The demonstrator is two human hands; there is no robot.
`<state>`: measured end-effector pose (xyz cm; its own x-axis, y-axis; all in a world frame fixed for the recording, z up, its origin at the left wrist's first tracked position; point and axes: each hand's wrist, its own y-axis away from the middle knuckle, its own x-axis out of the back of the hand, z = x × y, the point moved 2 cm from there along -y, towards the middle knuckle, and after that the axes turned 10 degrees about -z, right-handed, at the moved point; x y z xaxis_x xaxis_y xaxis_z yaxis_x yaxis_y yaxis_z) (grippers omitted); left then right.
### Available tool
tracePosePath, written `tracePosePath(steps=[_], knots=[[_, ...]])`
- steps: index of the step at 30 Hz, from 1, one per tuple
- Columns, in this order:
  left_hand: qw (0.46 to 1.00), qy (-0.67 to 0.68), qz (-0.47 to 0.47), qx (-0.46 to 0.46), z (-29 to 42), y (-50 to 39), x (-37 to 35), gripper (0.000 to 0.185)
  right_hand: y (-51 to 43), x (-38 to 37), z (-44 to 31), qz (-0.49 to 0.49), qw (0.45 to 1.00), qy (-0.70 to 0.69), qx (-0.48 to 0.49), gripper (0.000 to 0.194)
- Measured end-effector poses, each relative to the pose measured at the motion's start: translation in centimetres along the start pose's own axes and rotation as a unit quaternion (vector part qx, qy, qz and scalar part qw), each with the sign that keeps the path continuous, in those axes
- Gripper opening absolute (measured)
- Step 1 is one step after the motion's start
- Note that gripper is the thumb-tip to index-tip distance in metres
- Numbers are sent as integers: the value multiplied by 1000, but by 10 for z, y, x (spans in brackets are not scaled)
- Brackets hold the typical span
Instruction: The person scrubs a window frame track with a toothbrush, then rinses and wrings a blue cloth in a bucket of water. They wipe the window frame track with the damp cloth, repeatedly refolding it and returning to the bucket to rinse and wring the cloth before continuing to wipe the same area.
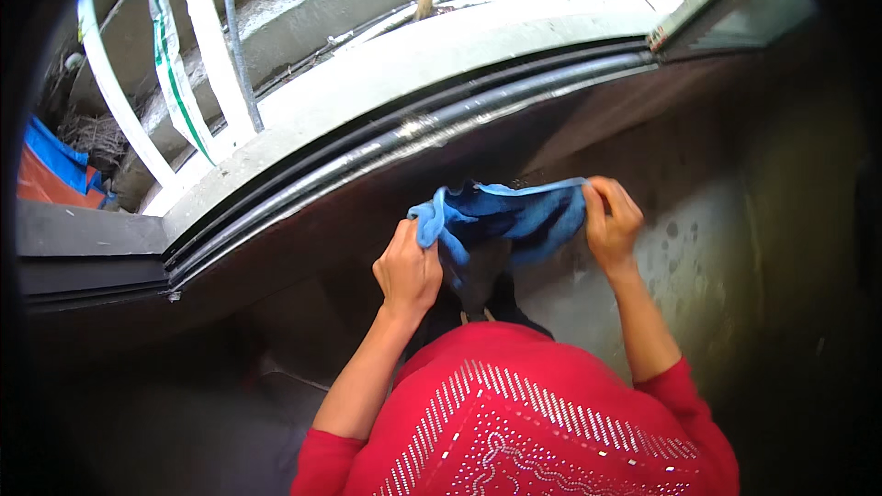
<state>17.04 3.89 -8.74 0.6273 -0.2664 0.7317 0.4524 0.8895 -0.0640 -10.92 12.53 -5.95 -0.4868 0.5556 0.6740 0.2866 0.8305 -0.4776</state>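
A blue cloth [544, 217] with dark patches is stretched between my two hands, in front of my red top. My left hand [411, 265] is closed around its bunched left end, and a fold of the fabric stands up over the fingers. At the other end, my right hand [614, 220] pinches the upper corner between thumb and fingers. The cloth hangs down between the hands, with its top edge nearly level. Its lower part is in shadow.
Beyond the cloth runs a window's metal sliding track [413, 129], with a pale sill [441, 65] outside it. White bars [207, 34] stand at the upper left. A framed glass pane [747, 10] is at the upper right. The floor [572, 296] below has wet-looking spots.
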Motion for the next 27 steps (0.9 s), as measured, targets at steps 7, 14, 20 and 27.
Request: tracePosePath(steps=[7,14,20,27], knots=[[997,-46,0,60,-5,11,-18,17,4,24,52,10,989,-71,-127,10],[997,33,74,17,-6,15,6,14,-29,22,66,69,936,-277,-209,13],[974,116,194,-18,-10,11,57,12,-70,11,59,145,927,-316,-142,15],[965,60,252,-32,-29,-47,102,18,-121,-47,29,11,996,-73,-52,49]])
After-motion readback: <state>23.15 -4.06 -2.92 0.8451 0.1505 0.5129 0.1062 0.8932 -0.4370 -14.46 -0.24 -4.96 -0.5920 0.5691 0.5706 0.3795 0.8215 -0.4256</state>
